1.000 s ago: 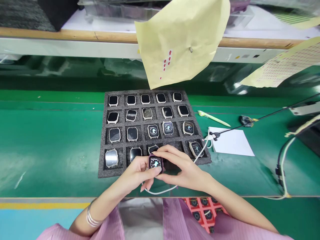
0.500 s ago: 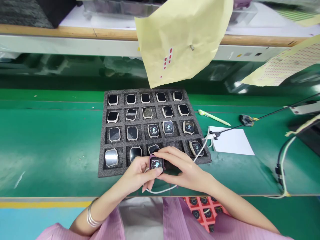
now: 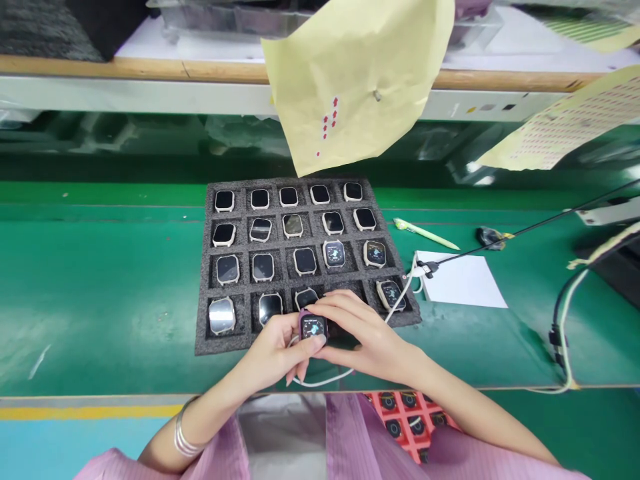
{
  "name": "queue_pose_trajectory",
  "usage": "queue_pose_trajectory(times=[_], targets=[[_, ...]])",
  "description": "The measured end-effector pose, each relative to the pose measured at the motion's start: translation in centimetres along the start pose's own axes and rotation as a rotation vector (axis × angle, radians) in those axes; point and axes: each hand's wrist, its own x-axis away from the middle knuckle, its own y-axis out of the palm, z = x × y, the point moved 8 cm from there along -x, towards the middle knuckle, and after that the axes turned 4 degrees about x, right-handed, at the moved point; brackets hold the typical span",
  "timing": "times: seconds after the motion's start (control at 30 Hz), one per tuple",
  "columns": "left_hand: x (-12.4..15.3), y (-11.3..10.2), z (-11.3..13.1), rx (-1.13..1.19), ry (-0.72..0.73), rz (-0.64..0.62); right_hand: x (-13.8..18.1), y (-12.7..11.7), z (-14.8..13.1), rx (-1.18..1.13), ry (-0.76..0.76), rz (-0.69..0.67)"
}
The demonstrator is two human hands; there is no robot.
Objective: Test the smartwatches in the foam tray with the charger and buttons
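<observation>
Both hands hold one purple smartwatch body (image 3: 313, 327) with a lit screen, just in front of the black foam tray (image 3: 205, 333). My left hand (image 3: 275, 353) grips it from the left and below, fingers curled. From the right, my right hand (image 3: 367, 337) pinches its top and side. A white cable (image 3: 320, 382) loops under the hands and runs up toward the tray's right edge. The tray holds several pale watch bodies (image 3: 263, 267); some screens are lit, others dark.
White paper (image 3: 463, 283), a green pen (image 3: 425, 233) and a small black part (image 3: 493, 237) lie right of the tray on the green belt. A black cable crosses above the paper. Yellow paper sheets (image 3: 360, 73) hang overhead. A red tray (image 3: 407, 423) sits below the bench edge.
The hands stay on the purple watch, barely moved. The screen of the middle watch in the tray's third row has gone dark.
</observation>
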Motion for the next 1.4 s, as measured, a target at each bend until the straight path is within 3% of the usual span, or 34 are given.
queue_pose_trajectory(times=[0.47, 0.63, 0.77, 0.9, 1.07, 1.17, 1.27, 1.4], targets=[[0.2, 0.4, 0.0, -0.082, 0.02, 0.024, -0.1, -0.5, -0.5, 0.089, -0.059, 0.002], [0.6, 0.3, 0.4, -0.072, 0.007, 0.027, 0.5, -3.4, 2.0, 0.191, 0.097, 0.005], [1.6, -1.7, 1.6, -0.101, 0.022, 0.072, 1.4, -4.1, 3.1, 0.394, 0.127, -0.114], [2.7, -3.9, 2.5, -0.173, 0.062, 0.112, -0.2, -2.7, 1.6, 0.414, 0.032, -0.168], [2.6, -4.5, 2.0, -0.185, 0.054, 0.095, -4.4, 1.4, 0.4, 0.528, -0.059, -0.429], [2.2, -4.8, 1.8, -0.12, 0.047, 0.104, -5.6, 2.1, 0.4, 0.562, -0.093, -0.482], [2.0, -5.0, 1.8, -0.054, 0.029, 0.09, -5.5, 1.0, 0.6, 0.45, -0.084, -0.426], [1.9, -4.9, 1.8, -0.008, 0.027, 0.045, -5.5, -1.6, 0.3, 0.198, -0.003, -0.193]])
